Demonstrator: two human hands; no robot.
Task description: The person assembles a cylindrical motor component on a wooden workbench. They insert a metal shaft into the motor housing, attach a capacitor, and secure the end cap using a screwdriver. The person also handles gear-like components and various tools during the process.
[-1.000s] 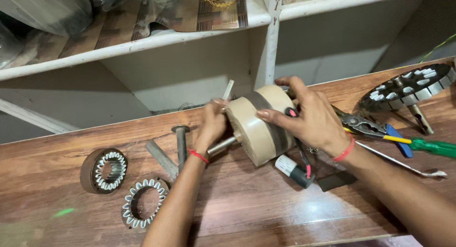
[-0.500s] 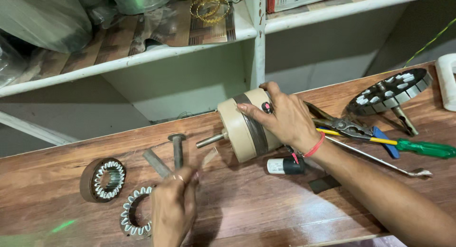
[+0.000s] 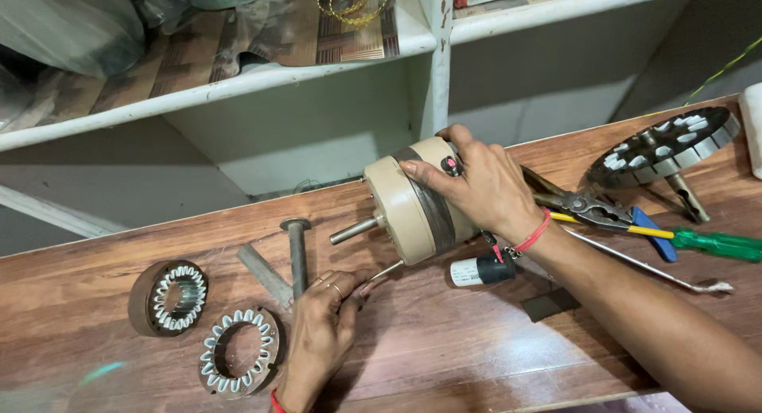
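Since the earlier frame, the left hand [image 3: 324, 334] is lying lower on the wooden bench [image 3: 444, 357], fingers now curled and pinching a thin metal rod [image 3: 386, 270]; the motor [image 3: 417, 199] is sitting in much the same place. It is resting on its side, shaft pointing left, with the right hand [image 3: 480, 187] spread open over its casing, pressing rather than gripping. So loosely held, the round casing is likely to roll and strain the wires running to the small black capacitor [image 3: 480, 270]. Pliers [image 3: 583, 208], a green screwdriver [image 3: 702, 242], a bolt [image 3: 297, 253] and two winding rings [image 3: 168, 296] are lying nearby, liable to be knocked.
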